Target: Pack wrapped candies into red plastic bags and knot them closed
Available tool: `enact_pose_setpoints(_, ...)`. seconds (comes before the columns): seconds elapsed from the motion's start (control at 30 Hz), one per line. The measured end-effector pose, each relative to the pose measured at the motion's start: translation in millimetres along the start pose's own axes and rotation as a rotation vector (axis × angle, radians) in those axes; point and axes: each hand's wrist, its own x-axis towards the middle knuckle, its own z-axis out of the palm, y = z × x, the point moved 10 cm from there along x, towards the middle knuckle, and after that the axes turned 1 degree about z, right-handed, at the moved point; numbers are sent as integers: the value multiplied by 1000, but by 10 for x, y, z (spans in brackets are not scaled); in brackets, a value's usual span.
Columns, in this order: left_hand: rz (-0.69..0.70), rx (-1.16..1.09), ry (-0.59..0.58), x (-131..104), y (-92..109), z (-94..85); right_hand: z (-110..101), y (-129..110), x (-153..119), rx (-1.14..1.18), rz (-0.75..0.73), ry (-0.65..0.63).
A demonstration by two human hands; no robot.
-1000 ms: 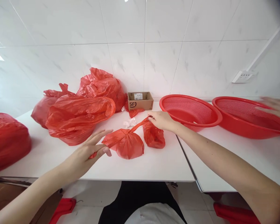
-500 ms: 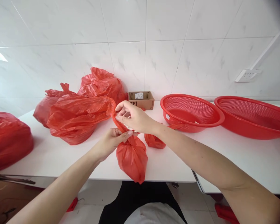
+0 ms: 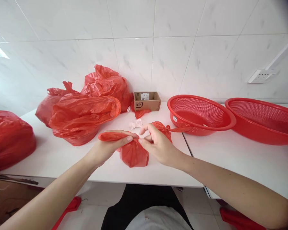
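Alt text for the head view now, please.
The left hand holds the gathered top of a small red bag on a white table, the right hand at its neck. Larger red bags sit to the left; another small bag and two baskets to the right, a box behind.

White tables (image 3: pixel 110 172) bear red bags (image 3: pixel 74 119), a cardboard box (image 3: pixel 147 104), two baskets (image 3: pixel 200 116), a white scrap (image 3: pixel 135 124) and, apparently, the held bag (image 3: pixel 134 156).

Perhaps a workroom: tiled wall (image 3: pixel 134 19), colanders (image 3: pixel 213 111)

Over the worktop (image 3: pixel 177 175), the left grip (image 3: pixel 105 150) clasps the small red bag (image 3: pixel 134 156), the right grip (image 3: pixel 162 148) at its gathered neck.
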Motion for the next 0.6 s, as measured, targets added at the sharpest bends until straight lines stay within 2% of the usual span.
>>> enact_pose_setpoints(0.07,26,64,-28,-25,18,14,93,172,-35,-43,74,-97)
enact_pose_setpoints(0.1,61,118,-26,-32,46,13,74,192,-21,-124,62,-101)
enact_pose_setpoints(0.17,157,257,-15,-44,129,25,-62,75,47,-320,-69,-12)
enact_pose_setpoints(0.23,244,367,-27,-55,201,77,-139,-104,102,-370,-235,55)
enact_pose_setpoints(0.3,295,390,-52,-61,236,136,-89,-165,146,-235,-316,12)
enact_pose_setpoints(0.37,332,404,-29,-59,250,149,3,-108,182,-64,-301,-30)
enact_pose_setpoints(0.5,480,623,129,-98,296,129,77,115,210,160,-179,62)
enact_pose_setpoints(0.6,609,706,198,-177,329,143,117,254,231,343,-45,37)
